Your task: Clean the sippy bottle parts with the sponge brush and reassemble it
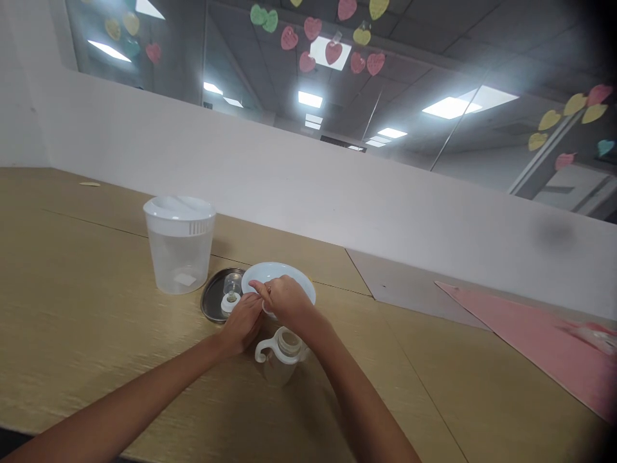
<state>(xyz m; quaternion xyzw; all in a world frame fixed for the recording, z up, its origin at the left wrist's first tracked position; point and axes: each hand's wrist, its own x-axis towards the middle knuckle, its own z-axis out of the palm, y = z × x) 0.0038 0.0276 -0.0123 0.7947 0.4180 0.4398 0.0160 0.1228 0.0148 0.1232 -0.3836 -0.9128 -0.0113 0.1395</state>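
Note:
My left hand [243, 323] and my right hand [285, 299] meet in front of a pale round dish [303, 283], fingers closed together. Between them a bit of a whitish piece shows under the right hand, but the fingers cover most of it and I cannot make out what it is. Just below the hands stands a clear baby bottle [281, 368] with white side handles, its threaded mouth uncovered. Left of the dish, a dark metal tray [212, 301] holds a clear dome-shaped cap [232, 283] and a white ring-shaped piece [230, 302].
A translucent bucket [179, 260] with a white lid stands behind the tray to the left. On the right lies a pink sheet [535, 341] with a crumpled plastic packet [595, 335]. A white wall [289, 173] with a window above closes off the table's back.

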